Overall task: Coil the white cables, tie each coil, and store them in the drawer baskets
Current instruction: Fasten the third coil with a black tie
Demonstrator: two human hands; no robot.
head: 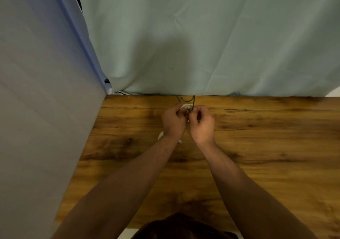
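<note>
Both hands meet over the far middle of the wooden table. My left hand grips a coil of white cable, mostly hidden inside the fingers; a bit of white cable also shows below the left wrist. My right hand pinches a thin dark tie, whose ends stick up above the knuckles toward the table's back edge. The two hands touch each other around the coil. No drawer or basket is in view.
A pale green cloth hangs behind the table's back edge. A tall grey-white panel stands along the table's left side. Wood surface extends to the right and toward me.
</note>
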